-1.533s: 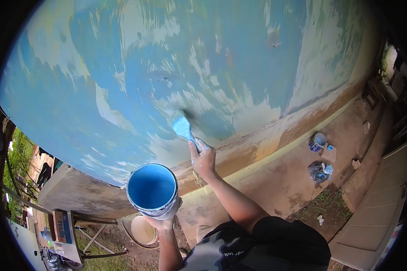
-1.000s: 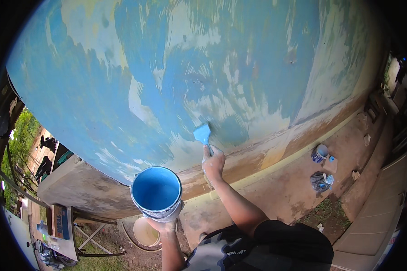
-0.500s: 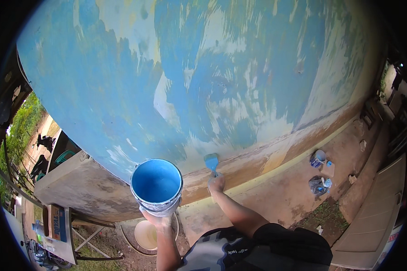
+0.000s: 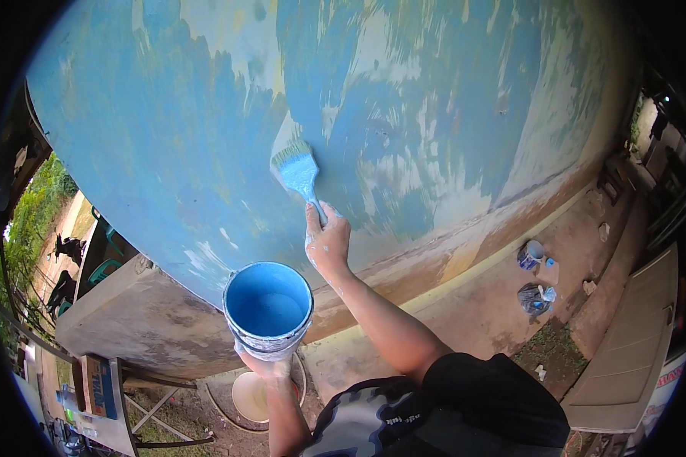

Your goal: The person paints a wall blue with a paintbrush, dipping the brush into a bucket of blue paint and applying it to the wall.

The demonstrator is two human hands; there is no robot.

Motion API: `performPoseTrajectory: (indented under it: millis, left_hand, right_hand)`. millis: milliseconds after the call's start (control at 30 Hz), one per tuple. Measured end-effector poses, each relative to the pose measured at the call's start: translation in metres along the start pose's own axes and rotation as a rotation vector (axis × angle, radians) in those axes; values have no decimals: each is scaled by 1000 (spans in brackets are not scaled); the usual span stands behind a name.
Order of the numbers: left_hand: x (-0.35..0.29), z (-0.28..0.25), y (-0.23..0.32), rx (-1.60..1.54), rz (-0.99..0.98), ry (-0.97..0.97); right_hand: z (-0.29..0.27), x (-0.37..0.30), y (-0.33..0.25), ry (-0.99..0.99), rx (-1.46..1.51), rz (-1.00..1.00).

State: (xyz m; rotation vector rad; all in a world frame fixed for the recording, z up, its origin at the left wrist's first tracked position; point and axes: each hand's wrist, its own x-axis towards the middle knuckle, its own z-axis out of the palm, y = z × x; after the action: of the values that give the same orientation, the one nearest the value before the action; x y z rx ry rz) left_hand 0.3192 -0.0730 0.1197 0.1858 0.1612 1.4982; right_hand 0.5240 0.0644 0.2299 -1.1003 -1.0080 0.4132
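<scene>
In my right hand [image 4: 329,238] is a wide paintbrush [image 4: 300,174], its handle gripped by closed fingers and its head coated in light blue paint. The bristles point up at a pale unpainted patch of the wall [image 4: 183,145]; whether they touch it I cannot tell. Streaky blue covers much of that wall, with whitish gaps between strokes. Lower and to the left, my left hand [image 4: 265,365] supports a paint bucket [image 4: 270,352] from below. Blue paint lies inside the bucket, and its outside is smeared white and blue. Most of the left fingers are hidden behind it.
A cream bucket [image 4: 250,397] stands on the ground below the held one. A low concrete wall [image 4: 145,320] juts out at left, near a table [image 4: 108,426] with a box [image 4: 99,387]. At right lie a paint can [image 4: 530,254], a plastic bag [image 4: 535,298] and a large panel [image 4: 629,343].
My right hand has raised the brush from the wall's lower edge, up and to the left, to the pale patch. The left hand still holds the bucket in nearly the same place.
</scene>
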Motion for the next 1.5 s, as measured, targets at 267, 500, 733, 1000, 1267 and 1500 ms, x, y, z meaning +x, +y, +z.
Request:
performPoseTrajectory:
  millis: [267,500,733,1000,1267,1500]
  left_hand:
    - [0,-8,13,192,140,-127]
    - [11,3,13,-108,88,59]
    - [24,3,5,-1,-45,-150]
    - [27,16,-7,-66,-35,-69]
    - [28,28,-18,-22,-34,-184]
    - [31,9,-8,-31,0,-259]
  right_hand:
    - [-35,-109,139,-50,-172,380]
    - [-8,4,-24,-31,-33,-24]
    - [-13,-1,53,-139,-252,-12]
    - [-94,43,-37,-297,-429,-333]
    - [-77,112,-124,-82,-981,-720]
    - [-69,19,-33,-612,-1225,-683]
